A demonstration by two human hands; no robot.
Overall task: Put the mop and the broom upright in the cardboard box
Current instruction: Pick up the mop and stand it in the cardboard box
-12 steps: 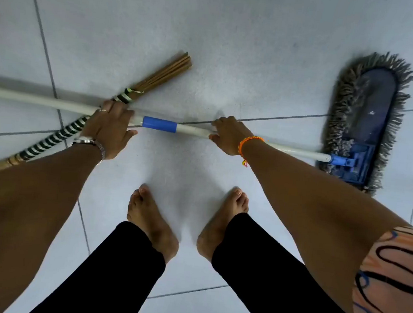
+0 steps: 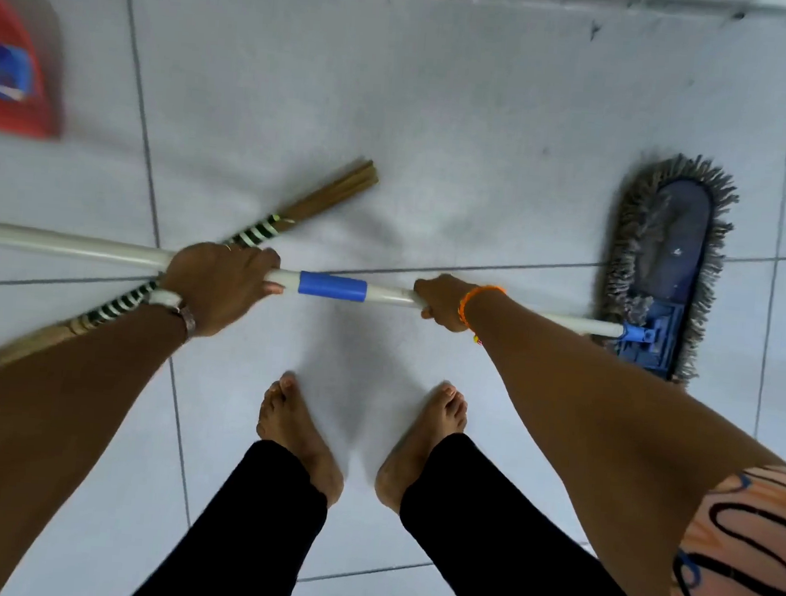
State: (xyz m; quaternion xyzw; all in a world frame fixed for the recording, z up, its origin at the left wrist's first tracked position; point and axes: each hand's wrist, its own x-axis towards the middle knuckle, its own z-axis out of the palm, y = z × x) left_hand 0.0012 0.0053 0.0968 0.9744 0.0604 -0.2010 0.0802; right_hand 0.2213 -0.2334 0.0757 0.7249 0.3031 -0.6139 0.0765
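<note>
Ahead of our bare feet [image 2: 305,436], open grey floor tiles [image 2: 465,129] run up to a wall edge along the top of the view. We hold the mop [image 2: 657,267] by its white pole, which lies level across our front: our left hand [image 2: 220,284] is clamped on it just left of the blue sleeve [image 2: 332,286], our right hand [image 2: 442,301] just right of it. Its fringed head rests flat on the tiles at right. Under the pole, the broom [image 2: 289,216] lies slantwise on the floor, passing beneath our left wrist. A blurred red dustpan [image 2: 9,74] sits well apart at far left.
</note>
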